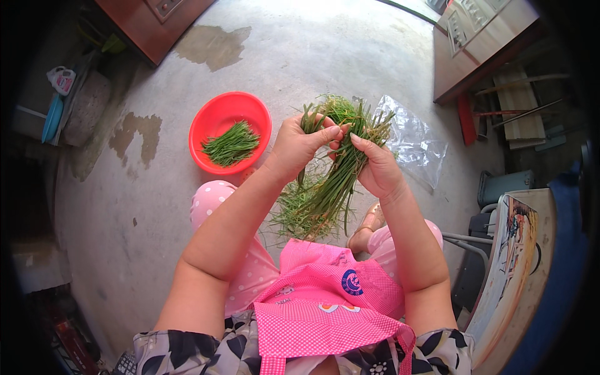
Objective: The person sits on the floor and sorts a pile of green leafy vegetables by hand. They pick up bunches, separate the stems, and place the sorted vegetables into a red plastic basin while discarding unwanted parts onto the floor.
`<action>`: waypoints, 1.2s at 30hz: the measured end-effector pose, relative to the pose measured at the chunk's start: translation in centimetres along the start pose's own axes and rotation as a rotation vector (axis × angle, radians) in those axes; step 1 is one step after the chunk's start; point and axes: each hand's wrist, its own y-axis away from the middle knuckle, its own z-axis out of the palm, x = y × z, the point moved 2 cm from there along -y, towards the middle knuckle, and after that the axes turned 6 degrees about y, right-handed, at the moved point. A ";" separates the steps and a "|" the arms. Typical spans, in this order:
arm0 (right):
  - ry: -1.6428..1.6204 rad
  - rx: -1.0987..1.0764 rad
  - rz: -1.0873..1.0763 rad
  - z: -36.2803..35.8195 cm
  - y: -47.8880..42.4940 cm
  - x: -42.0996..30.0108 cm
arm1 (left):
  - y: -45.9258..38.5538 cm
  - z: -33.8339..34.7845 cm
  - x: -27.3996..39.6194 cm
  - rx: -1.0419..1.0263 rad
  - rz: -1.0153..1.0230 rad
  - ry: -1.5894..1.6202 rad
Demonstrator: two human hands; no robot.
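My right hand (pixel 380 169) grips a thick bunch of long green leafy stalks (pixel 335 180), like garlic chives, with some yellowed leaves near the top. Close beside it, my left hand (pixel 304 140) holds a few stalks that hang down below the palm, its thumb and fingertips at the upper part of the bunch. Behind the hands lies another green pile (pixel 338 108). Loose leaves and trimmings (pixel 300 206) are scattered on the floor below the bunch. To the left, a red plastic basin (pixel 199 140) holds a heap of green stalks (pixel 232 144).
A clear plastic bag (pixel 417 145) lies on the concrete floor at the right. Wooden cabinets (pixel 136 28) stand at the upper left and upper right (pixel 473 47). A folding item with a printed panel (pixel 506 262) is at the right. My sandalled foot (pixel 368 225) is beside the trimmings.
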 end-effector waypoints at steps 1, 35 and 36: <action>0.006 -0.011 0.006 -0.2 0.0 0.1 | 0.0 0.0 0.0 0.002 -0.002 -0.016; 0.238 0.214 -0.093 0.1 -0.4 1.4 | -1.0 -0.5 -2.3 0.061 0.150 -0.035; 0.264 0.232 -0.116 0.0 -0.4 1.2 | -0.8 -0.5 -1.8 0.075 0.148 -0.057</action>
